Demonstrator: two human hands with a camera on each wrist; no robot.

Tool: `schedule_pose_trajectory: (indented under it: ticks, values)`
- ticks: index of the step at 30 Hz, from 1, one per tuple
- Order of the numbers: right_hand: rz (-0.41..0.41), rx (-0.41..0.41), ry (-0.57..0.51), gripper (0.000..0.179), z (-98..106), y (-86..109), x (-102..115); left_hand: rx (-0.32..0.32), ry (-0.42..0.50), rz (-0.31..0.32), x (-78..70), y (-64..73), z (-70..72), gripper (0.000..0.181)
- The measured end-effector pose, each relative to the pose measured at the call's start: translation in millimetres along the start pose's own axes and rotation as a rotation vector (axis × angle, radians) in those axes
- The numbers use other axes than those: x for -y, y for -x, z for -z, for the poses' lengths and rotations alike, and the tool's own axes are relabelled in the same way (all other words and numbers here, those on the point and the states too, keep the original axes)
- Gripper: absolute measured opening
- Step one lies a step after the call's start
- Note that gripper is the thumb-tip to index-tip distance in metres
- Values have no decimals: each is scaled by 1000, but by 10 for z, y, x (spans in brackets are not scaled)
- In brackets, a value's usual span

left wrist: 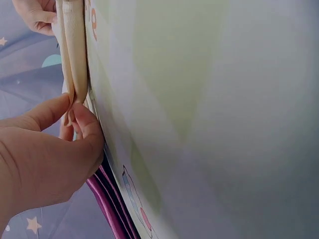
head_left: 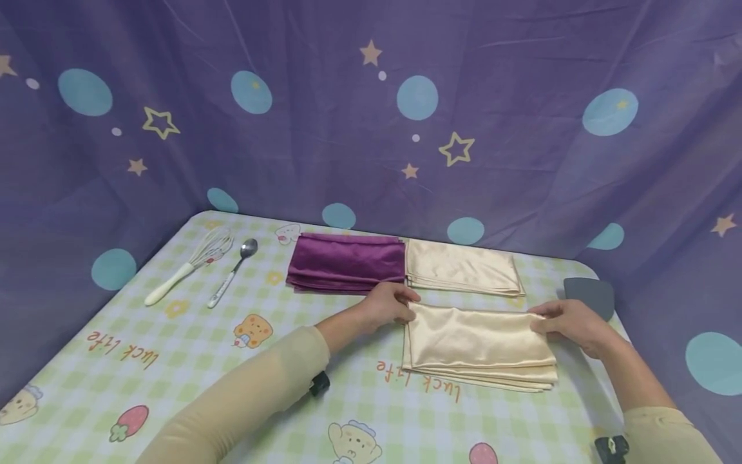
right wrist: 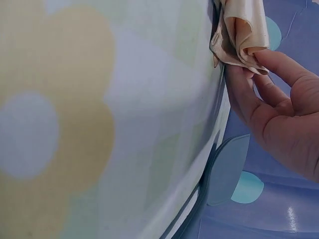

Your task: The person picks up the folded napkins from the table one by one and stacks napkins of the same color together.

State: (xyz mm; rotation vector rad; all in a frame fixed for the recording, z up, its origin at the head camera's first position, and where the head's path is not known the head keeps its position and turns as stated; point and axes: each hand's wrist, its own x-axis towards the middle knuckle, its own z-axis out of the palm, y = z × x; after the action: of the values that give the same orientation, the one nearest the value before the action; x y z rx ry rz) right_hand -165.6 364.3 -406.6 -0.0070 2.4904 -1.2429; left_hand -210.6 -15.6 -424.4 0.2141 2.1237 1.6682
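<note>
A folded cream satin cloth [head_left: 478,341] lies in several layers near the front right of the table. My left hand [head_left: 388,305] pinches its far left corner between thumb and fingers; in the left wrist view the left hand [left wrist: 55,154] grips the folded edge. At the far right corner, my right hand [head_left: 570,324] pinches the cloth, thumb on top. The right wrist view shows the right hand [right wrist: 279,109] with fingers under the rolled end of the cloth [right wrist: 246,30]. Just behind lie a folded purple satin cloth [head_left: 348,263] and another folded cream cloth [head_left: 464,267], side by side.
On the left of the table lie a whisk [head_left: 191,264] with a cream handle and a metal spoon [head_left: 233,272]. A dark grey flat piece [head_left: 590,296] sits at the right edge, behind my right hand. A purple patterned curtain [head_left: 324,116] surrounds the checked tablecloth [head_left: 203,399].
</note>
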Motion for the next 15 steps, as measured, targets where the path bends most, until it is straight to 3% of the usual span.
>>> schedule_pose_trajectory:
  ticks: [9,15]
  values:
    - [-13,9,-62,56,-9,-26,-52,-23,43,20,4,-7,-8,28]
    - [0,46,-184,59,-14,-30,-71,-48,-1,22,-2,-24,-23,20]
